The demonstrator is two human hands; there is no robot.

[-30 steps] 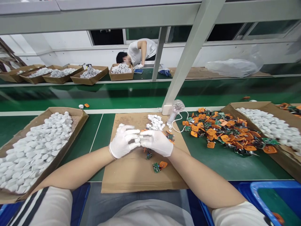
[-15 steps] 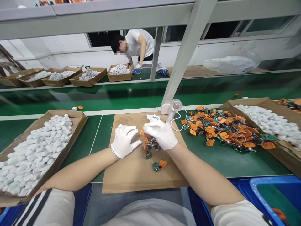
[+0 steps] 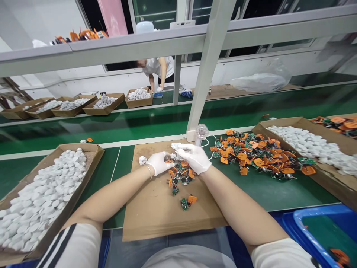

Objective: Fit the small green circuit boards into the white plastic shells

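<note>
My left hand (image 3: pixel 158 163), in a white glove, is at the left edge of a small heap of green circuit boards with orange plates (image 3: pixel 182 175). Its thumb and fingers close in at the heap; what is between them is too small to make out. My gloved right hand (image 3: pixel 195 158) is curled over the heap's far right side, beside a few small white pieces (image 3: pixel 176 146); its grip's content is hidden. A single white piece (image 3: pixel 142 160) lies left of my left hand. Nearer me, one board with an orange plate (image 3: pixel 188 202) rests on the cardboard sheet (image 3: pixel 150 219).
A carton of white pieces (image 3: pixel 41 186) stands left, another (image 3: pixel 312 145) right. Beside the right one spreads a large pile of orange-plated boards (image 3: pixel 256 154). A small clear fan (image 3: pixel 202 131) stands by the post (image 3: pixel 205 74). Across the line a person (image 3: pixel 160 70) bends over the bench.
My left hand has moved right and its fingers have closed in at the heap. A white piece now shows left of it. My right hand stays near the white pieces. The view has tilted up.
</note>
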